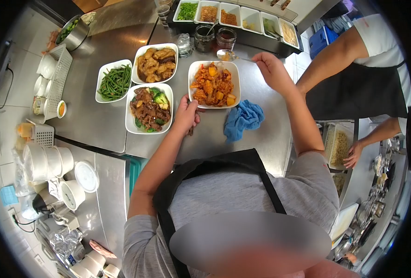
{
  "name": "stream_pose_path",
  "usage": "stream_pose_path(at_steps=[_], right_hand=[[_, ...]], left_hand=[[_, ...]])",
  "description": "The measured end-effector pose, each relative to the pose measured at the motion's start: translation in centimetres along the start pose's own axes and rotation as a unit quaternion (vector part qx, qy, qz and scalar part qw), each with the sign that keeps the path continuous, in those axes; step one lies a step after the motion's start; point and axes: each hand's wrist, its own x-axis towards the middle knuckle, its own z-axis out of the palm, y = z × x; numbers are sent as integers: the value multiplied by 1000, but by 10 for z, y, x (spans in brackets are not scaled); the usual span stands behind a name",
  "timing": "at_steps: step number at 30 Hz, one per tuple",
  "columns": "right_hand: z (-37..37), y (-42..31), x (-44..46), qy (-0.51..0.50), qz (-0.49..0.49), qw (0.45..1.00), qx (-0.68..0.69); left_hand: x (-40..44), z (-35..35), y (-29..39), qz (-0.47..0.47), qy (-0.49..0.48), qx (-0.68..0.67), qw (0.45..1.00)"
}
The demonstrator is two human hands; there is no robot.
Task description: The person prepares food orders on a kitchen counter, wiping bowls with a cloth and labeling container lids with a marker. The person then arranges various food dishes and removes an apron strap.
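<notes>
A square white bowl (214, 85) of orange-red food with yellow chunks stands on the steel counter. My left hand (186, 116) is closed at its lower left corner, on something I cannot make out. Above the bowl's upper right edge, my right hand (272, 70) is closed on the handle of a spoon (227, 55). To the left stand bowls of green beans (114, 81), browned pieces in sauce (156, 64), and meat with broccoli (150, 109). A crumpled blue cloth (243, 120) lies just below and right of the orange-red food.
Small white tubs of toppings (229, 15) line the back, with glass jars (204, 39) before them. A co-worker in a black apron (356, 90) stands at the right, one hand near a noodle tray (340, 146). White containers (47, 161) crowd the left side.
</notes>
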Motion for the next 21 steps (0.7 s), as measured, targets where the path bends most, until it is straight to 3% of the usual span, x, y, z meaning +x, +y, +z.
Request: stream_pose_path(at_steps=[2, 6, 9, 11, 13, 16, 19, 21], right_hand=[[13, 0, -8, 25, -21, 999, 10], [30, -6, -14, 68, -122, 972, -191], [26, 8, 0, 107, -125, 969, -184], [16, 14, 17, 146, -57, 984, -89], [0, 26, 49, 121, 91, 988, -4], [-6, 60, 104, 206, 39, 966, -149], [10, 87, 149, 140, 108, 956, -235], [20, 109, 173, 13, 70, 936, -345]], left_hand=[[-1, 0, 4, -20, -6, -2, 1000], [0, 4, 3, -8, -4, 5, 1000], [1, 8, 8, -10, -2, 8, 1000], [2, 9, 9, -12, 3, 3, 1000], [3, 11, 9, -10, 16, 3, 1000], [-2, 18, 18, -14, 16, -20, 1000], [-5, 14, 27, -2, 7, -21, 1000], [-27, 11, 55, 29, -8, -62, 998]])
